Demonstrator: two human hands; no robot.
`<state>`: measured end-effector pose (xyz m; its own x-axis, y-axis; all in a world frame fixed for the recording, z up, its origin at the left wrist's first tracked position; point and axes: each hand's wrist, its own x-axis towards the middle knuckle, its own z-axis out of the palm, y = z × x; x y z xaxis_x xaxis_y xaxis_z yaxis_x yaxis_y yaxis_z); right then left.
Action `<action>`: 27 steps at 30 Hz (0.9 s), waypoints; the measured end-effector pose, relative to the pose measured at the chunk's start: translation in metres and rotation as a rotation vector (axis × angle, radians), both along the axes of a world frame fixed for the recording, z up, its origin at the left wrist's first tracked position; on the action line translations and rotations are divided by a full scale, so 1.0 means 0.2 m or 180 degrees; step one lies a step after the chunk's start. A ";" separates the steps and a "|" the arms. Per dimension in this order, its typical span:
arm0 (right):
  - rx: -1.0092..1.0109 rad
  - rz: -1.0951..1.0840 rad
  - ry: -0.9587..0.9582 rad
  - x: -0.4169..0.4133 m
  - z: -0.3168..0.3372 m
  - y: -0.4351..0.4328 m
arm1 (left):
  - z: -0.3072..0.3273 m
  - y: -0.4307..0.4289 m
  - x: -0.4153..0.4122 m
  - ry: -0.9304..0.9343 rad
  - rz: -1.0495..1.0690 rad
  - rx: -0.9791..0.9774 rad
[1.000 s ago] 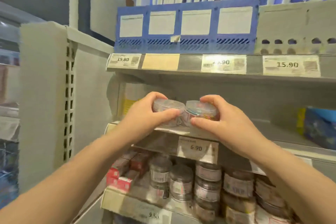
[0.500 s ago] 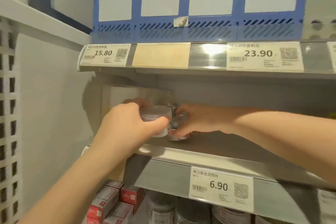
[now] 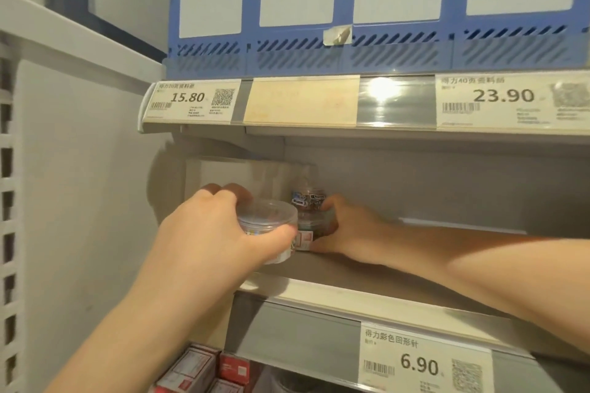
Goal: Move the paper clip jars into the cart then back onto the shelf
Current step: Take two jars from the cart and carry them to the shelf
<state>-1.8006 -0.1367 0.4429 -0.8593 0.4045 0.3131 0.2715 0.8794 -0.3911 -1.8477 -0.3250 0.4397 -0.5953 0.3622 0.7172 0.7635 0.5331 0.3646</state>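
My left hand (image 3: 210, 233) grips a clear round paper clip jar (image 3: 268, 220) from the left, thumb across its front, just above the middle shelf (image 3: 367, 277). Deeper in, my right hand (image 3: 344, 230) holds a second jar (image 3: 314, 226) that stands on the shelf. Behind and above that one, another jar (image 3: 308, 198) full of coloured clips shows at the back. The cart is out of view.
The upper shelf edge (image 3: 303, 102) carries price tags 15.80 and 23.90, with blue file racks (image 3: 351, 9) above. A 6.90 tag (image 3: 421, 364) hangs on the middle shelf's front. Red boxes (image 3: 204, 370) lie on the shelf below. A white side panel (image 3: 79, 201) closes the left.
Both hands have carried their jars from the shelf's front edge into the shelf. The right hand's jar now stands deep on the shelf; the view has closed in.
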 end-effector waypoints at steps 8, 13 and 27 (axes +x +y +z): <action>-0.0052 0.0093 0.0182 -0.03 -0.05 0.03 | -0.03 0.01 0.00 0.0106 -0.0037 -0.0082; -0.0076 0.0253 0.0420 0.01 0.02 0.02 | -0.06 0.03 -0.01 0.0036 -0.0038 -0.0263; -0.0673 0.1779 0.0108 0.07 0.00 -0.13 | -0.08 0.02 -0.02 0.0355 0.0087 -0.0602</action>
